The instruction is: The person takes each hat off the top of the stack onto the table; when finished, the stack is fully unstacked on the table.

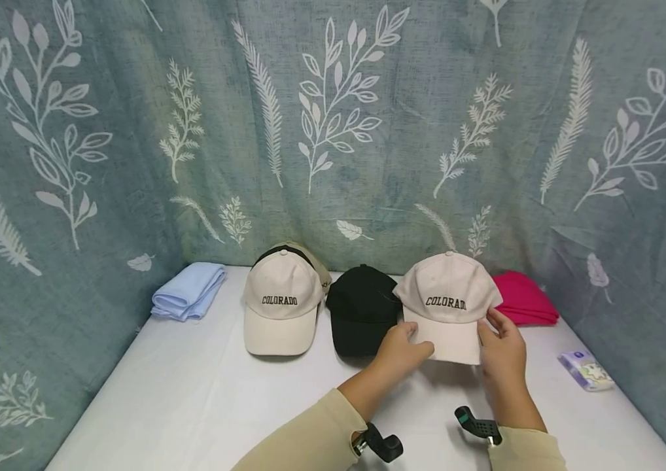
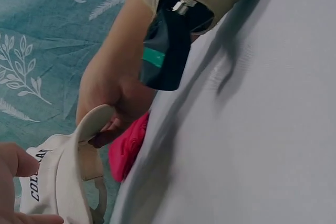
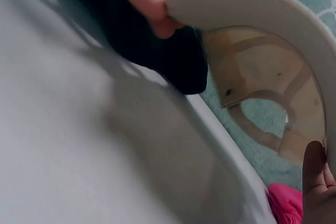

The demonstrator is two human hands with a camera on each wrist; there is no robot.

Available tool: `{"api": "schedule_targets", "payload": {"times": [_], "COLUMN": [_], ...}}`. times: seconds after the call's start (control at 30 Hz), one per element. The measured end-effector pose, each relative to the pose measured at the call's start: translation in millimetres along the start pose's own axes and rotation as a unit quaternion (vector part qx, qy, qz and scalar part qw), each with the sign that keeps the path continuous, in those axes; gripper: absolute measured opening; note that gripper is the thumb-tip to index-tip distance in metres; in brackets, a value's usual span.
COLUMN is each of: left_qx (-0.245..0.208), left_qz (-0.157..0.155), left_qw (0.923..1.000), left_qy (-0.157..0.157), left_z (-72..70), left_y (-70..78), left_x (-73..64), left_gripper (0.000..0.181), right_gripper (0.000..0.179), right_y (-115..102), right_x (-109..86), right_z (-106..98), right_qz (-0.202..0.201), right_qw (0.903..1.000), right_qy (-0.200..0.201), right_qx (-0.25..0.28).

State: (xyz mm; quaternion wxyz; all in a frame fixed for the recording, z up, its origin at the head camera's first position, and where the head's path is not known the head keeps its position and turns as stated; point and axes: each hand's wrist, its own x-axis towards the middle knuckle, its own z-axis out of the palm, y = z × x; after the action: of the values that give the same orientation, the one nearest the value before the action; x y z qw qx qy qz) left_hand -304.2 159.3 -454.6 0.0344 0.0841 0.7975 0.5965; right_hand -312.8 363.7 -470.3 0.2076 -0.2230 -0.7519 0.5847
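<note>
Both hands grip a cream baseball cap (image 1: pixel 449 288) lettered "COLORADO", its brim toward me. At the left side of the brim, my left hand (image 1: pixel 402 348) pinches the edge. My right hand (image 1: pixel 504 347) holds the opposite side where brim and crown meet. In the right wrist view the cap shows its hollow underside and back strap (image 3: pixel 257 129), raised above the white table. A black cap (image 1: pixel 362 307) sits just left of it, partly overlapped in the head view. Farther left, another cream "COLORADO" cap (image 1: pixel 282 301) stands in front of a black-edged and a khaki cap (image 1: pixel 312 258).
A folded light blue cloth (image 1: pixel 188 291) lies at the table's back left. Folded red fabric (image 1: pixel 526 299) is at the back right, behind the held cap. A small purple-and-white packet (image 1: pixel 585 371) lies near the right edge. Patterned curtains (image 1: pixel 368 131) enclose the white table (image 1: pixel 192 392).
</note>
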Motion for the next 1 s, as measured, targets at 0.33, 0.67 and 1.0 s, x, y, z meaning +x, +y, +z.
{"api": "schedule_targets", "payload": {"times": [0.33, 0.67, 1.0], "left_qx": [0.0, -0.028, -0.002], "left_qz": [-0.012, -0.042, -0.043], "left_qw": [0.9992, 0.9966, 0.9919], "left_qy": [-0.038, -0.066, -0.12], "left_z": [9.6, 22.0, 31.7], "left_y": [-5.5, -9.6, -13.2], "left_x": [-11.7, -14.6, -17.5], "left_gripper": [0.069, 0.064, 0.065], "right_gripper": [0.049, 0.05, 0.053], "right_y": [18, 30, 33], "right_x": [5.0, 9.6, 17.5], "right_z": [0, -8, -15], "right_qz": [0.007, 0.034, 0.049], "right_qw": [0.9994, 0.998, 0.9972], "right_qy": [0.026, 0.04, 0.021], "right_qx": [-0.023, -0.037, -0.052]}}
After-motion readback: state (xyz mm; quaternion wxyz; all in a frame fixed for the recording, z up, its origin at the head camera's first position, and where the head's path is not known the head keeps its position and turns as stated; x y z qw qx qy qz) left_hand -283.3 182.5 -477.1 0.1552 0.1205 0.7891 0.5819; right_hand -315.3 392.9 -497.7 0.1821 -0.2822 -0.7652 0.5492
